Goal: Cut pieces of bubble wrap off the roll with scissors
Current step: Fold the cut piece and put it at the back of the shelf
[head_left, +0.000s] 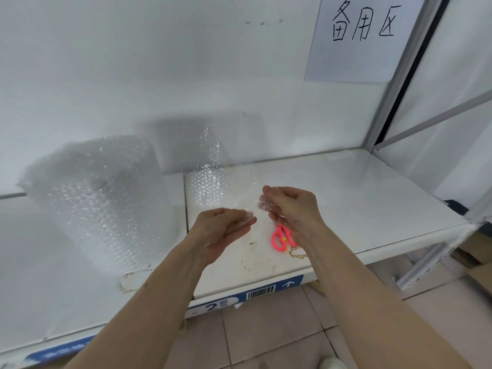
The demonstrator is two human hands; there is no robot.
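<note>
Nearest, the left hand (226, 230) and right hand (290, 206) hold a clear bubble wrap sheet (223, 187) between them, fingers pinching its near edge. The film is thin and slippery, so it could slide out or stretch unevenly if either pinch slackens. Just under the right wrist the scissors (282, 239) lie unheld on the shelf (359, 209); reaching for them would likely mean freeing one hand, letting the sheet sag. Further left stands the roll (98, 203), upright and unsteadied; a firm tug might tip it over.
</note>
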